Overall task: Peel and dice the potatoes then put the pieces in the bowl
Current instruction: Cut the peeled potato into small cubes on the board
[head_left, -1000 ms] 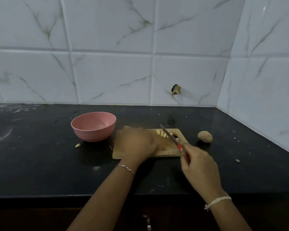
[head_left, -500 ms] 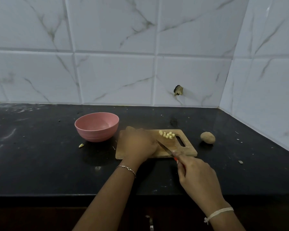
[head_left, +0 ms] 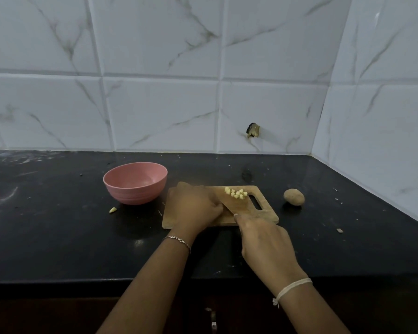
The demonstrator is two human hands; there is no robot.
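Wooden cutting board (head_left: 263, 216) on the black counter (head_left: 58, 225), diced potato pieces (head_left: 235, 193) heaped at its far edge by the handle slot. Left hand (head_left: 193, 208) is curled down on the board, and what it covers is hidden, so I can't tell its grip. Right hand (head_left: 266, 244) clasps the knife (head_left: 227, 205), blade angled across the board beside the left fingers. 1 unpeeled potato (head_left: 294, 196) lies right of the board, pink bowl (head_left: 135, 196) left.

Left wrist: thin silvery chain bracelet (head_left: 177, 240), small links
Right wrist: white thread band (head_left: 293, 286), several strands, knotted, short loose tail hanging
Forearms (head_left: 152, 285): bare throughout
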